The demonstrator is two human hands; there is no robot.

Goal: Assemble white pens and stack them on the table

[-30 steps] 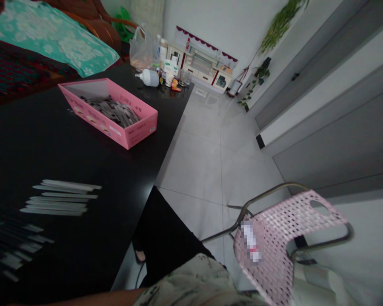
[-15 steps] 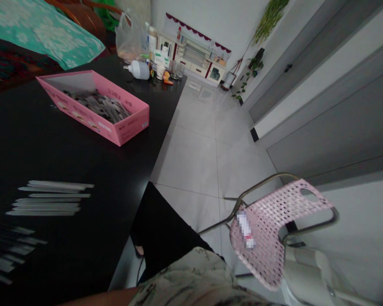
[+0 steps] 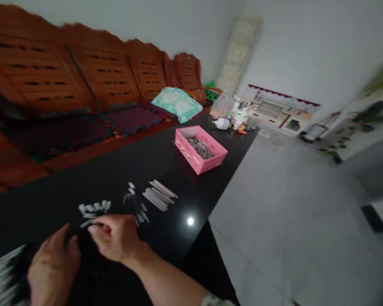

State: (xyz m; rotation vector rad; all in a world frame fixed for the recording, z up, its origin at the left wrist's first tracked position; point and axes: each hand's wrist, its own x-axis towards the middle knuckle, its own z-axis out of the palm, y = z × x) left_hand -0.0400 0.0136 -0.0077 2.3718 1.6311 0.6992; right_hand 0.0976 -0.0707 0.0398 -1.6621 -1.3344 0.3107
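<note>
black tabletop [image 3: 130, 163] bears a pink box [image 3: 215, 160] beyond left hand [image 3: 52, 263] and right hand [image 3: 118, 238], grips unclear.

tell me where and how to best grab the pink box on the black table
The pink box is likely best taken by its two long walls, from above, one hand outside each: the printed wall and its opposite. It sits upright, its walls rising straight to an open rim, and the grey strips heaped inside lie below that rim.
</note>
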